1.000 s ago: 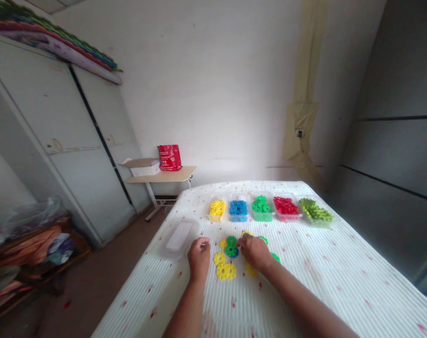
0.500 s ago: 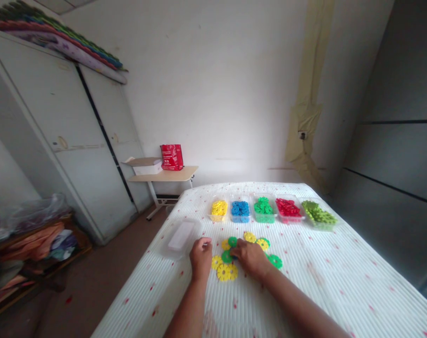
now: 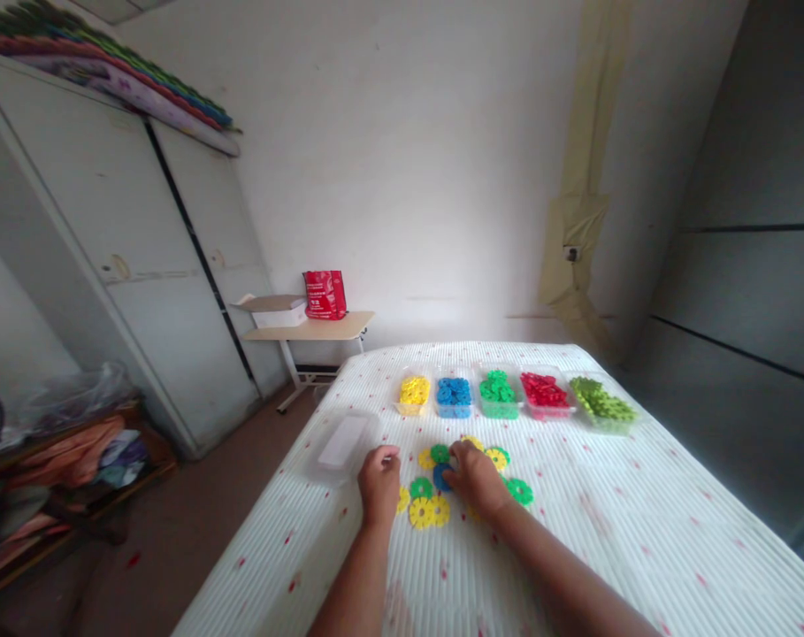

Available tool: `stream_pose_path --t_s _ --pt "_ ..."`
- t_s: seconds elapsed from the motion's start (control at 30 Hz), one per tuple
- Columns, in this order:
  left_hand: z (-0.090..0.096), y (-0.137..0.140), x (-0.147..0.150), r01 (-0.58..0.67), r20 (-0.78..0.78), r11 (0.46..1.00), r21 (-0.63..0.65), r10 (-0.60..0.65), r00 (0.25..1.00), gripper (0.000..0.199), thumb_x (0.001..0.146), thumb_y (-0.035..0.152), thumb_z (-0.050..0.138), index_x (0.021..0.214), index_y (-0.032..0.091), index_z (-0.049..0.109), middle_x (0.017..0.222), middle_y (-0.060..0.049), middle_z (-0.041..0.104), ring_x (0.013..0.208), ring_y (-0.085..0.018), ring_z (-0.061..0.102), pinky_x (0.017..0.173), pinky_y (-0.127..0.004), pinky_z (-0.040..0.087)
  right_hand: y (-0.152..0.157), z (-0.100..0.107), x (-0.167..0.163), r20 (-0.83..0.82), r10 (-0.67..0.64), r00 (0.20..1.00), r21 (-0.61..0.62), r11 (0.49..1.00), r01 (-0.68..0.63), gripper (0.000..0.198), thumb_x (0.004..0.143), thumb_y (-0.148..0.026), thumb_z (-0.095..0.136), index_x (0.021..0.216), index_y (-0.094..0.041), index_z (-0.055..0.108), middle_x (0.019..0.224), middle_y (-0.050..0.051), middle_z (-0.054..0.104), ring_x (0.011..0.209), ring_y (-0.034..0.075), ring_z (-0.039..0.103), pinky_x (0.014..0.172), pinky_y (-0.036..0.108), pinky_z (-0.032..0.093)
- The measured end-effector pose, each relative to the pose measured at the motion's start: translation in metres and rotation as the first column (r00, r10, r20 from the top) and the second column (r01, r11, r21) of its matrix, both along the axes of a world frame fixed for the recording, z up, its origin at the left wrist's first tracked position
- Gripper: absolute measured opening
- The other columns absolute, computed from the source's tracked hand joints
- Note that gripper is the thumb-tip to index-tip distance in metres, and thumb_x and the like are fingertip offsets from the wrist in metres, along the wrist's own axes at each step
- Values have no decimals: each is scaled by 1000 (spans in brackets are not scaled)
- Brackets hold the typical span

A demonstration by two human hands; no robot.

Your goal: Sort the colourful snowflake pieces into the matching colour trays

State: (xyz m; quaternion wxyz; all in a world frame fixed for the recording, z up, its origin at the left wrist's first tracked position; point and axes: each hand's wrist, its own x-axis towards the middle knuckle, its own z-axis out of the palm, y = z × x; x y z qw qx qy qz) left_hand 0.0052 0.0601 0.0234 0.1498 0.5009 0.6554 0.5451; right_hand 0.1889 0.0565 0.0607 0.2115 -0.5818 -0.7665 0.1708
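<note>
Notched plastic discs lie on the cloth between my hands. A blue disc (image 3: 442, 478) is at the fingertips of my right hand (image 3: 479, 479), which is closed on its right edge and hides part of it. Beside it lie a green disc (image 3: 421, 488) and, nearer me, two overlapping yellow discs (image 3: 422, 512). Further off are another green disc (image 3: 440, 453) and a yellow disc (image 3: 426, 459). My left hand (image 3: 379, 485) rests left of the group, fingers curled towards the thumb; whether anything is in it cannot be made out. Right of my right hand sits a green disc (image 3: 520, 492).
Clear tubs of yellow (image 3: 414, 390), blue (image 3: 453, 393), green (image 3: 498, 387), red (image 3: 543, 389) and light green (image 3: 601, 400) pieces line the far side. A clear plastic lid or tray (image 3: 344, 442) lies left. A side table (image 3: 335, 326) holds a red bag (image 3: 325, 295).
My right hand has shifted slightly right and away from me, uncovering most of the blue disc. The green disc beside it has slid a little left. My left hand has hardly moved.
</note>
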Motion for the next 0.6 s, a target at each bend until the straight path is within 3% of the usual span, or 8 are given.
stream_pose_path --t_s 0.2,0.37,0.5,0.6 --pt "-1 1 0 1 -3 1000 2 -1 1000 16 64 23 50 69 19 65 70 -3 67 69 -18 61 68 -29 47 -3 0 -2 76 0 997 -30 1000 2 30 70 -22 57 99 -16 61 100 11 63 89 21 60 74 26 41" --pt "-1 1 -1 -1 0 1000 0 1 1000 16 63 22 51 68 19 65 68 -3 67 69 -18 61 67 -28 47 -5 0 -7 63 -3 998 -58 998 7 37 68 -15 55 104 -17 60 103 10 64 90 20 60 73 26 41" --pt "-2 1 -1 -2 2 1000 3 2 1000 16 63 21 50 68 19 65 69 -2 67 69 -18 61 68 -28 47 -1 2 -7 3 -34 999 -119 992 34 40 64 -7 52 102 -14 61 88 7 68 79 17 61 65 23 40" --pt "-3 1 -1 2 6 1000 3 -2 1000 17 64 22 50 69 19 66 71 -3 67 70 -18 61 69 -29 47 1 5 -3 -68 -18 998 -164 986 7 33 62 -5 52 90 -15 65 78 3 68 72 14 60 60 20 39"
